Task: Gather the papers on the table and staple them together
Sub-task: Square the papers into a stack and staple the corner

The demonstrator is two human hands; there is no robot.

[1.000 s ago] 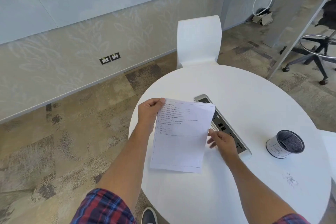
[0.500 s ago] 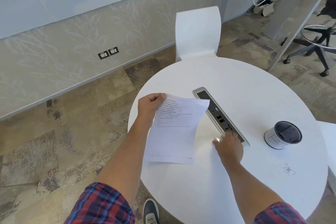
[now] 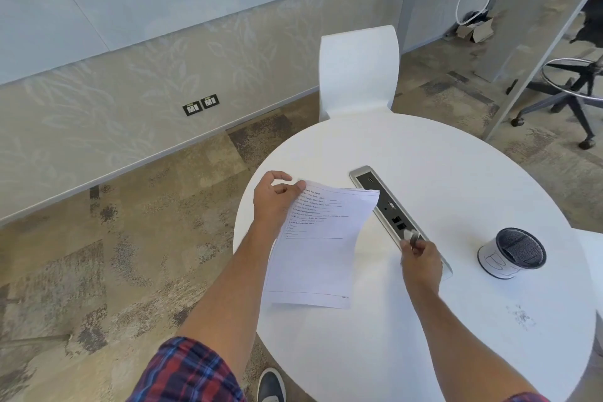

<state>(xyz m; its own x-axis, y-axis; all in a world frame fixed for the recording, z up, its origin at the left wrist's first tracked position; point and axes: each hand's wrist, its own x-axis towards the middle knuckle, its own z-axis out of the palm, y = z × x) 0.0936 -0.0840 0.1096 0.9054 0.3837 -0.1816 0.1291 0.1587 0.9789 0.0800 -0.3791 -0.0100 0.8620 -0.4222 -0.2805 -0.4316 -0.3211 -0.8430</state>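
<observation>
White paper pinched at its top corner by the left hand, lifted over the table edge | right hand closed around a small grey object, blurred, cannot tell what | socket strip under the right hand | cup right of the right hand

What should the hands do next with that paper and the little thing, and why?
Probably bring the right hand and the small grey thing it pinches over to the papers' top corner. The left hand already holds them up off the white table by that corner. The grey thing is too blurred to name; it may be the stapler.
</observation>
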